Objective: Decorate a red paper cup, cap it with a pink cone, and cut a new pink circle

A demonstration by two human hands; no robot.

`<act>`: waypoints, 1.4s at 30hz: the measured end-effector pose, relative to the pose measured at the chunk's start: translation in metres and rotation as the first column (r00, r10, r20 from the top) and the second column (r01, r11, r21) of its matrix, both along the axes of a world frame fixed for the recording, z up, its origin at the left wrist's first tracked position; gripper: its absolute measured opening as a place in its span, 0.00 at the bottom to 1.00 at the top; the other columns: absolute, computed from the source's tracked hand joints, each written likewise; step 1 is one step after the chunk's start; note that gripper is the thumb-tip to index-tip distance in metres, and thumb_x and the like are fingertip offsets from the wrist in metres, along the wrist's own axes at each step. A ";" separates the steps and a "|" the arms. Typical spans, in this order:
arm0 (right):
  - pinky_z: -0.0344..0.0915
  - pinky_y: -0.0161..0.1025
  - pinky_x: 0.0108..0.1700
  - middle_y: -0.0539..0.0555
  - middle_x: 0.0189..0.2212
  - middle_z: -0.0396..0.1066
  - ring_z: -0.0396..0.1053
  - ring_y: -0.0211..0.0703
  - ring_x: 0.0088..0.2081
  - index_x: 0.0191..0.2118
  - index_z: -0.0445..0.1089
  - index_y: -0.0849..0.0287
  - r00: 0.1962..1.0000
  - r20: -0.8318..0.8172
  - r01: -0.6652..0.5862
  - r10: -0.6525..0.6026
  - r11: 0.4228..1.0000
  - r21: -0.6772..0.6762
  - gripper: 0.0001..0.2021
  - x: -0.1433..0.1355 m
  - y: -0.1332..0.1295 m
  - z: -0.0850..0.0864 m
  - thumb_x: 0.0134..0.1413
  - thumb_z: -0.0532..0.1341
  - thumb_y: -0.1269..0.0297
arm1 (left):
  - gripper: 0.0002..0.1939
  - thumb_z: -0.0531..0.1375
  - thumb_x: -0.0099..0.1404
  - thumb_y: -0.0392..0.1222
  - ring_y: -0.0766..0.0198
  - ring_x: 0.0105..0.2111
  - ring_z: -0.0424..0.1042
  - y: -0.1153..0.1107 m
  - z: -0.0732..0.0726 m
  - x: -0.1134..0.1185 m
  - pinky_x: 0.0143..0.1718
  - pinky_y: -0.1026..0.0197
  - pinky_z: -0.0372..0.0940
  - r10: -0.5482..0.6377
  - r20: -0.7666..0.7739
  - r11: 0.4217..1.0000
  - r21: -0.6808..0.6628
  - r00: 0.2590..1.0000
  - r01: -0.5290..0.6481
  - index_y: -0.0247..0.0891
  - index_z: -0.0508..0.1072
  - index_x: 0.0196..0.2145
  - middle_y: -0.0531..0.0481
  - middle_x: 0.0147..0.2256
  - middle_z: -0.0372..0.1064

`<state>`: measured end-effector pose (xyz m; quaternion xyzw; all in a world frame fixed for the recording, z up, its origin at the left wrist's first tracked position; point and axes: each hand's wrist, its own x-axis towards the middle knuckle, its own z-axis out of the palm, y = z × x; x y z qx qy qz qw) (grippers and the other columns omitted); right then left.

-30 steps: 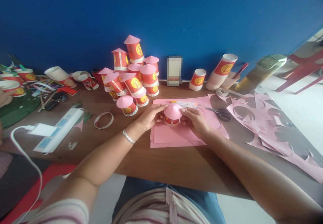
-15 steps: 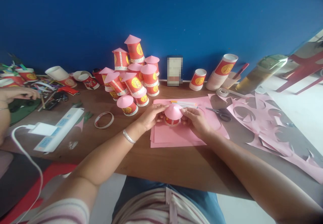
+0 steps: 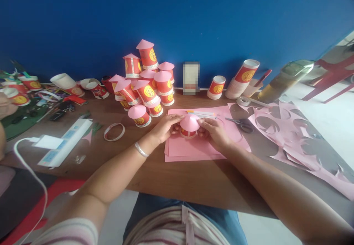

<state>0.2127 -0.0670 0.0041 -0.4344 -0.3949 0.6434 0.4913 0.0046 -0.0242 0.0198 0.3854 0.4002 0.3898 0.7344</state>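
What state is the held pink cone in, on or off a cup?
On: the pink cone covers the top of the red cup; no gap shows.

The pink paper cone [image 3: 190, 121] hides the upper end of the red paper cup [image 3: 189, 133] beneath it, and some fingertips of the left hand [image 3: 166, 126] and right hand [image 3: 215, 130] are out of sight. Coarse squares blur the upright rectangular object [image 3: 191, 78] by the blue wall [image 3: 235, 16]. The left edge cuts off a co-worker's blurred hand [image 3: 7, 105]; the right edge crops the red plastic furniture [image 3: 333, 67].
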 end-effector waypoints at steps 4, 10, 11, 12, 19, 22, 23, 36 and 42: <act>0.59 0.39 0.29 0.48 0.22 0.67 0.63 0.38 0.25 0.25 0.69 0.56 0.998 0.063 0.011 -0.014 0.999 0.049 0.25 0.000 -0.001 0.000 0.47 0.74 0.39 | 0.24 0.80 0.46 0.50 0.73 0.20 0.62 0.001 -0.001 0.000 0.18 0.68 0.49 0.008 -0.001 1.000 -0.009 1.000 -0.008 0.34 0.73 0.28 0.57 0.23 0.63; 0.67 0.40 0.33 0.49 0.27 0.71 0.68 0.41 0.29 0.37 0.73 0.55 0.909 0.320 0.162 -0.267 0.934 0.319 0.22 0.006 0.000 -0.005 0.57 0.67 0.39 | 0.25 0.78 0.49 0.57 0.72 0.21 0.61 0.001 -0.001 -0.001 0.19 0.67 0.48 -0.008 -0.043 0.999 0.035 0.999 0.010 0.35 0.73 0.28 0.56 0.23 0.62; 0.69 0.41 0.36 0.51 0.31 0.73 0.71 0.43 0.33 0.41 0.74 0.54 0.872 0.365 0.176 -0.327 0.904 0.390 0.21 0.008 0.000 -0.006 0.59 0.66 0.40 | 0.25 0.76 0.51 0.58 0.71 0.21 0.61 0.001 -0.001 -0.002 0.19 0.67 0.49 0.000 -0.061 0.998 0.059 0.998 0.003 0.35 0.73 0.28 0.55 0.23 0.62; 0.72 0.43 0.39 0.54 0.37 0.76 0.73 0.46 0.37 0.46 0.75 0.54 0.829 0.404 0.176 -0.387 0.866 0.467 0.21 0.009 0.001 -0.007 0.61 0.65 0.41 | 0.25 0.75 0.53 0.60 0.71 0.22 0.62 0.000 0.000 -0.002 0.20 0.67 0.50 0.020 -0.088 0.995 0.099 0.996 -0.011 0.35 0.73 0.29 0.55 0.24 0.63; 0.69 0.62 0.60 0.59 0.59 0.72 0.69 0.59 0.60 0.64 0.71 0.44 0.585 0.547 -0.125 -0.599 0.599 0.791 0.20 0.011 -0.001 -0.011 0.70 0.61 0.52 | 0.20 0.63 0.71 0.56 0.62 0.41 0.71 -0.004 0.003 -0.010 0.42 0.60 0.70 0.388 -0.396 0.573 0.811 0.832 0.119 0.42 0.80 0.53 0.43 0.46 0.70; 0.69 0.64 0.62 0.58 0.62 0.72 0.68 0.59 0.63 0.67 0.67 0.43 0.538 0.573 -0.224 -0.618 0.550 0.804 0.22 0.008 -0.002 -0.011 0.71 0.61 0.55 | 0.21 0.58 0.75 0.52 0.56 0.50 0.71 -0.004 0.000 -0.012 0.54 0.51 0.70 0.484 -0.463 0.348 0.880 0.743 0.322 0.43 0.77 0.59 0.42 0.49 0.68; 0.69 0.64 0.62 0.58 0.62 0.72 0.67 0.59 0.63 0.68 0.67 0.44 0.530 0.578 -0.243 -0.621 0.542 0.805 0.23 0.007 -0.002 -0.010 0.71 0.62 0.56 | 0.21 0.57 0.76 0.51 0.55 0.52 0.71 -0.004 -0.001 -0.013 0.57 0.49 0.69 0.501 -0.478 0.302 0.878 0.722 0.371 0.43 0.75 0.61 0.42 0.50 0.68; 0.71 0.64 0.61 0.58 0.60 0.75 0.69 0.60 0.62 0.64 0.72 0.47 0.527 0.618 -0.284 -0.584 0.565 0.775 0.21 0.001 -0.004 -0.006 0.69 0.64 0.57 | 0.20 0.59 0.75 0.50 0.52 0.51 0.71 -0.002 -0.004 -0.013 0.55 0.46 0.70 0.528 -0.505 0.169 0.850 0.683 0.498 0.42 0.77 0.59 0.41 0.48 0.71; 0.72 0.63 0.60 0.59 0.58 0.76 0.71 0.59 0.61 0.64 0.73 0.48 0.546 0.606 -0.270 -0.578 0.563 0.781 0.20 0.001 -0.004 -0.006 0.69 0.64 0.57 | 0.20 0.60 0.75 0.50 0.53 0.50 0.72 -0.002 -0.003 -0.014 0.54 0.46 0.71 0.510 -0.517 0.183 0.846 0.687 0.501 0.42 0.76 0.59 0.41 0.49 0.72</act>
